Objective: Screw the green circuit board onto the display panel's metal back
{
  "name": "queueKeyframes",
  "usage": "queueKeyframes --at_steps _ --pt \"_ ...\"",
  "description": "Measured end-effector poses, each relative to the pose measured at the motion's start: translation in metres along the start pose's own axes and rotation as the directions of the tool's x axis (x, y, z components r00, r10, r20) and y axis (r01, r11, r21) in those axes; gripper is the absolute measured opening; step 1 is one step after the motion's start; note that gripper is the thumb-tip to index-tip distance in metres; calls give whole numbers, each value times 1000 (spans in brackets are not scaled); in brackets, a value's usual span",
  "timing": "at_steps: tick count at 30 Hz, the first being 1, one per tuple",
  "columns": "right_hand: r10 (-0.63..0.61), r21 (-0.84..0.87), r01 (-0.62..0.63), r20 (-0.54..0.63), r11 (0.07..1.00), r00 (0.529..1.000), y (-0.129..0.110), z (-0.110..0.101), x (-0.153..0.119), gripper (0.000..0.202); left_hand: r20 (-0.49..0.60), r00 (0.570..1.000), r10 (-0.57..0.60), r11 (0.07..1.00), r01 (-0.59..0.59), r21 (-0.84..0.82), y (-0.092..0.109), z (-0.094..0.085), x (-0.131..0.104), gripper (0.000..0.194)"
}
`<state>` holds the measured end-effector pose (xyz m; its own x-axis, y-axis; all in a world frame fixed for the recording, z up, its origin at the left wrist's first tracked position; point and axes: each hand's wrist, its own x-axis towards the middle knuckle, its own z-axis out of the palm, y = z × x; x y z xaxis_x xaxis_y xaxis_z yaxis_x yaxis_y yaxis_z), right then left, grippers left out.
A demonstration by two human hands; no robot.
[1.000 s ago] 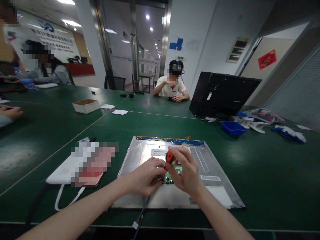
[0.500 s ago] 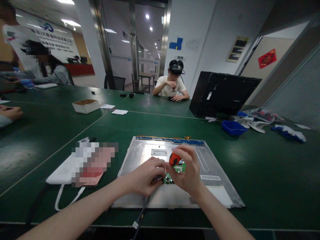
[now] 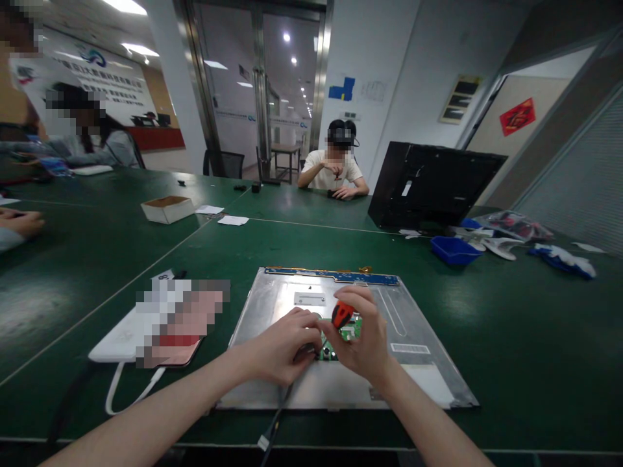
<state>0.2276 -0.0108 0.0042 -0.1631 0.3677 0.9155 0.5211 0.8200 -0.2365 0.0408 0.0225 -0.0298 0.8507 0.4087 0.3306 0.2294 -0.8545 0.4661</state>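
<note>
A dark green table [image 3: 511, 370] fills the middle and lower frame, seams crossing its top. On it, at lower centre, lies a flat metal panel [image 3: 416, 311], a narrow blue strip board [image 3: 360, 279] along its far edge. Smaller in view, a black screen housing [image 3: 438, 185] stands tilted on the table at upper right. At lower left lies a white slab-like device [image 3: 117, 337], with a pink phone [image 3: 182, 353] just beside it and a white cord [image 3: 113, 389] looping below both.

Over the panel, at the centre of the lower half, are the two hands. The left hand [image 3: 287, 347] has its fingers curled in above a dark cable [image 3: 275, 421] — whether they grip it cannot be told. The right hand [image 3: 363, 337] pinches the handle of a screwdriver between thumb and fingers. A white open box [image 3: 168, 211] sits left of centre, and a blue tray [image 3: 455, 250] right of centre, below the housing. Smaller still, a green circuit board [image 3: 353, 327] shows on the panel, partly covered by both hands. Smallest is the orange-and-black screwdriver [image 3: 343, 316], tilted above that board — its tip is hidden by the fingers.
</note>
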Motion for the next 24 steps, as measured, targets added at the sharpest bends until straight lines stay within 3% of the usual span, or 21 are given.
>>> queueKeyframes --at_steps 6,13,24 --pt "9 -57 -7 41 998 999 -2 -1 1 44 -15 1000 6 1000 -6 -7 2 -1 1 26" --pt "62 49 -67 98 997 993 0 0 -5 51 10 1000 -10 1000 10 4 3 -3 1 24" --pt "0 -13 0 -1 1000 1000 -1 0 1 42 -28 1000 9 1000 -9 -10 2 -1 1 24"
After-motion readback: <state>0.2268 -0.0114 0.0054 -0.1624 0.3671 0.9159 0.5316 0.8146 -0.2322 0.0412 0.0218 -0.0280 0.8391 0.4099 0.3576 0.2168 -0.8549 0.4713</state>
